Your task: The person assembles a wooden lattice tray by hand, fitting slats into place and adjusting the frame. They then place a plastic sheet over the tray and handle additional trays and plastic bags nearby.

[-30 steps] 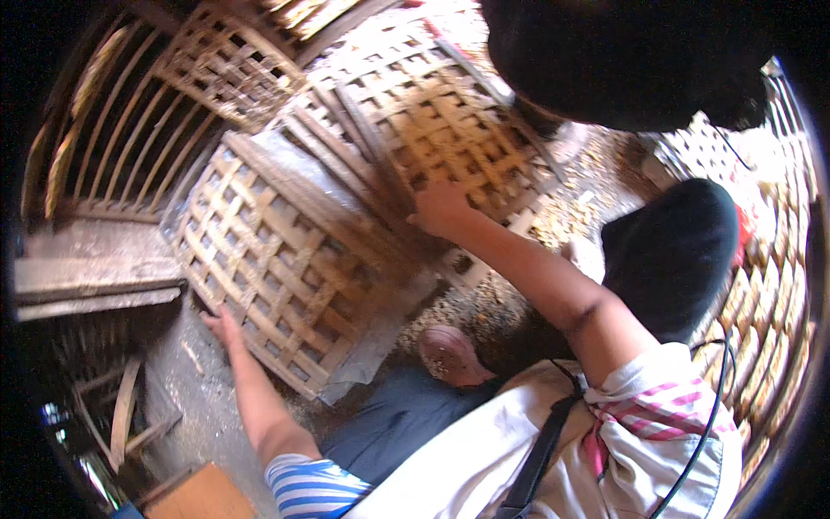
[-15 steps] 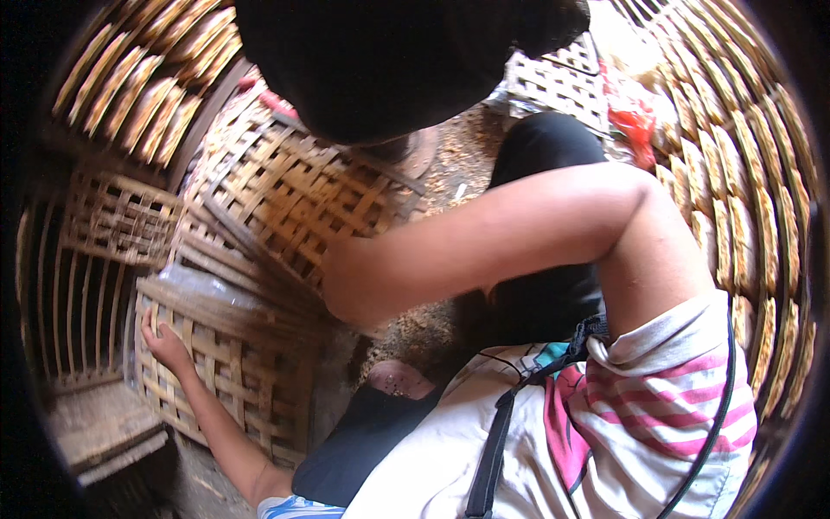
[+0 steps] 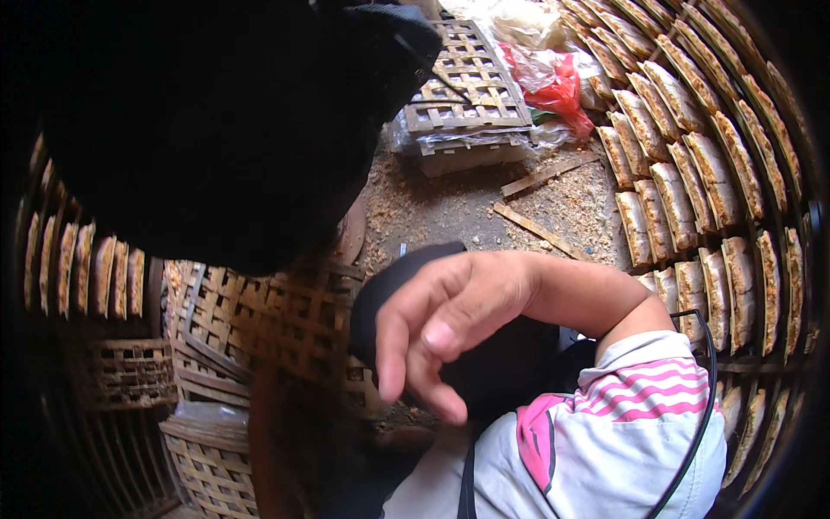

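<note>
My right hand (image 3: 445,324) is raised over my dark-clothed knee, fingers loosely curved and apart, with nothing between them. Behind and to the left of it is a woven bamboo tray (image 3: 251,303), partly in shadow. My left hand does not show; a shadowed brown strip at the lower left may be my forearm, but it is too dark to tell. Lower left stands a stack of woven bamboo trays (image 3: 207,454) with clear plastic on top. A large black shape (image 3: 216,121) covers much of the upper left and hides what lies behind it.
Racks of crusty, light-topped slabs (image 3: 683,186) line the right side, with more slabs (image 3: 82,268) at far left. Another woven tray stack (image 3: 471,78) stands at the back beside a red plastic bag (image 3: 562,91). Wooden slats (image 3: 540,229) lie on the crumb-strewn floor.
The view has swung to the right. My right hand has lifted away from the woven tray and now hangs open over my knee. My left hand has gone out of sight.
</note>
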The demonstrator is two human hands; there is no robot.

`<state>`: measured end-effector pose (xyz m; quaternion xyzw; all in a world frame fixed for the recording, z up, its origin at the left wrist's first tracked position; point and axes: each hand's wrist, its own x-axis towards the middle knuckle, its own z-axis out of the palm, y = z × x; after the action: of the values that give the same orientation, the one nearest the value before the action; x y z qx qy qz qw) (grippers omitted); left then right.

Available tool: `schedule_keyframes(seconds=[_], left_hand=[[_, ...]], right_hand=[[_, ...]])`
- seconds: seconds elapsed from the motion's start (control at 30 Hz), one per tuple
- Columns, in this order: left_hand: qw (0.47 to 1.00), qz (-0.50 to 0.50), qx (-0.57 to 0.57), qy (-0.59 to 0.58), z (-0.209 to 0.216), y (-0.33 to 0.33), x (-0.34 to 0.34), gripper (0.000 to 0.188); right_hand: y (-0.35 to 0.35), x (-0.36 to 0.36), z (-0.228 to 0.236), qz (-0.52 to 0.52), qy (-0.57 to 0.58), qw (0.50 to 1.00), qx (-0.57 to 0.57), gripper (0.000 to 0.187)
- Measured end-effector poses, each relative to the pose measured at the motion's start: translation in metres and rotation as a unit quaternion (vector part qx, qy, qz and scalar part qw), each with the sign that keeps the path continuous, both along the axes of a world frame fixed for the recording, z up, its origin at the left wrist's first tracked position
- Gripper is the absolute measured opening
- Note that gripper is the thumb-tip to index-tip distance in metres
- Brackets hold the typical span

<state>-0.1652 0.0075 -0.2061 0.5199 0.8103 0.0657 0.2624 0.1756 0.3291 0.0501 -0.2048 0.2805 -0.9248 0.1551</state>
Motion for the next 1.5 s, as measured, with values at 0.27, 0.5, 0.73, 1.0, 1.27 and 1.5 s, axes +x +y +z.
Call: schedule_keyframes(seconds=[0.27, 0.5, 0.73, 1.0, 1.27, 1.5], left_hand=[[0.985, -0.008, -0.173, -0.017, 0.029, 0.042, -0.002, 0.051], [0.991, 0.111, -0.075, -0.013, 0.039, 0.176, 0.011, 0.063], [0.999, 0.03, -0.019, 0.028, 0.095, 0.384, 0.051, 0.061], [0.999, -0.02, -0.023, 0.041, 0.138, 0.552, 0.104, 0.059], [0.998, 0.0, -0.034, 0.053, 0.142, 0.577, 0.105, 0.057], [0.998, 0.012, -0.036, 0.051, 0.142, 0.572, 0.098, 0.055]], right_hand=[[0.094, 0.047, -0.022, 0.126, 0.095, 0.987, -0.011, 0.057], [0.325, 0.148, -0.202, -0.347, -0.433, 0.737, 0.385, 0.028], [0.515, 0.242, -0.33, -0.585, -0.537, 0.044, 0.606, 0.065], [0.61, 0.196, -0.341, -0.254, -0.405, -0.208, 0.853, 0.122], [0.655, 0.151, -0.341, -0.34, -0.504, 0.056, 0.792, 0.096], [0.657, 0.159, -0.383, -0.416, -0.471, 0.038, 0.777, 0.024]])
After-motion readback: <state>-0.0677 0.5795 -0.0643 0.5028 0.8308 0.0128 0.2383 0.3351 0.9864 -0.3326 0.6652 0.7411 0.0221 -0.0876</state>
